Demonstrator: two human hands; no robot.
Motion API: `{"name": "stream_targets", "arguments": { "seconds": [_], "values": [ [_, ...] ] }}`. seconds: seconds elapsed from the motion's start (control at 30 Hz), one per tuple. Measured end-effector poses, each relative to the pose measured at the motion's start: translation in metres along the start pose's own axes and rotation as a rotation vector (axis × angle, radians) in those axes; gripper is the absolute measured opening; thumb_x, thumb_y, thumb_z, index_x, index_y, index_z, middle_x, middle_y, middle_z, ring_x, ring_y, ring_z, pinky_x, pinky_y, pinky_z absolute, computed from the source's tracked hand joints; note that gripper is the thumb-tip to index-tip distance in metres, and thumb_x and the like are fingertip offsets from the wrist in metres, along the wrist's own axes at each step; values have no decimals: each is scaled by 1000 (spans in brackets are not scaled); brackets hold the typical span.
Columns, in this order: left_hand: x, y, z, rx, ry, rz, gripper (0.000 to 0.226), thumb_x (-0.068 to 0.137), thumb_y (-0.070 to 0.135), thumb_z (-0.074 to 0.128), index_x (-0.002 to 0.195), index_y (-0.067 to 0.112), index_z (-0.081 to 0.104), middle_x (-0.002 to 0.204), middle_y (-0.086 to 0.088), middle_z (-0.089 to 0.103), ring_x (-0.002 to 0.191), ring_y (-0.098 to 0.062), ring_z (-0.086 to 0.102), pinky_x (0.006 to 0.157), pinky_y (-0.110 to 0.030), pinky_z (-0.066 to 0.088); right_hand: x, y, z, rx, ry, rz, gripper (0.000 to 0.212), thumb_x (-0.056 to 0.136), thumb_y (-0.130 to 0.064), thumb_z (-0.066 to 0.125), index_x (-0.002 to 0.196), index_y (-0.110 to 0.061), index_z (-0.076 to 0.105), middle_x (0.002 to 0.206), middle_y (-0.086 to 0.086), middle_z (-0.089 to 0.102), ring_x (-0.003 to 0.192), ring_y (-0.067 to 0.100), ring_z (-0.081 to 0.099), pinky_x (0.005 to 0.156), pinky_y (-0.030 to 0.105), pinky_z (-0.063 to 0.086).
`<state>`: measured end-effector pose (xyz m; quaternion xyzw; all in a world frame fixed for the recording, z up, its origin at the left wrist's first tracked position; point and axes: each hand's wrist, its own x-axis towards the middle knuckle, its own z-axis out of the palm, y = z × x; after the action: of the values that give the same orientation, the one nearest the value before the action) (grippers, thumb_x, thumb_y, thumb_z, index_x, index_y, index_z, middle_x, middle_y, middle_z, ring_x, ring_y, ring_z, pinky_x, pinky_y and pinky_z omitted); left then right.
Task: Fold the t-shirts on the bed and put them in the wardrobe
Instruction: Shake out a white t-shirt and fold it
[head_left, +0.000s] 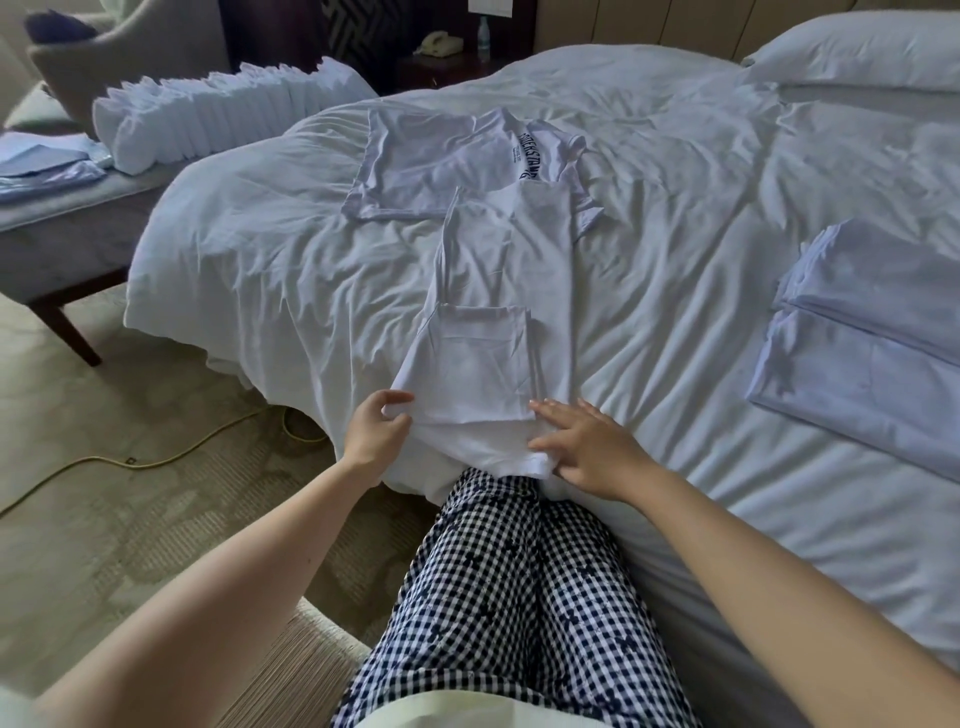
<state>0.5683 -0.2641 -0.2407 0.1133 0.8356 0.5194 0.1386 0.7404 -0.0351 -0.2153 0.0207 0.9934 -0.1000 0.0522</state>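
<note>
- My left hand (376, 434) pinches the near-left corner of the long, half-folded white cotton t-shirt (488, 270).
- My right hand (589, 449) presses it flat, fingers straight, grasping nothing.

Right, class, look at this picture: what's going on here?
A person at the bed is folding a white t-shirt. The left hand grips its near left edge; the right hand lies flat on its near right corner. A printed t-shirt lies spread out further up the bed, and a folded stack sits to the right.
</note>
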Motion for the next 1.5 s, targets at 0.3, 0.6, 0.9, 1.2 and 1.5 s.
{"name": "stream_targets", "arguments": {
  "seconds": [0.3,0.6,0.9,1.2,1.5],
  "values": [
    [-8,6,-19,381,-107,179,50,84,-11,49,123,20,58,120,-1,46,101,-16,53,80,-24,45,2,-22,-32,354,92,279,26,103,-35,41,83,-25,56,92,2,64,91,25,60,72,35,43],
    [-20,27,-39,480,-52,203,23,90,41,63,83,19,58,74,4,61,67,-17,57,59,-34,44,-9,-15,-61,496,90,404,31,100,-29,42,80,-11,59,89,6,63,86,25,58,70,35,40],
    [-7,76,-35,21,56,209,35,78,43,65,80,8,59,76,-4,56,65,-17,49,60,-32,36,10,-11,-96,644,390,472,35,101,-24,43,86,1,63,79,10,59,76,24,52,61,34,34],
    [78,128,2,-42,194,229,21,98,28,53,84,15,44,71,6,45,66,-16,44,55,-24,33,100,24,-120,746,781,700,32,102,-30,41,88,-5,55,94,15,62,87,31,54,70,32,33],
    [197,124,57,186,265,253,27,102,38,40,117,17,46,104,-8,62,95,-36,59,70,-34,33,209,89,-101,500,757,875,37,102,-36,35,106,-7,58,111,18,66,103,38,58,76,38,40]
  ]
}}
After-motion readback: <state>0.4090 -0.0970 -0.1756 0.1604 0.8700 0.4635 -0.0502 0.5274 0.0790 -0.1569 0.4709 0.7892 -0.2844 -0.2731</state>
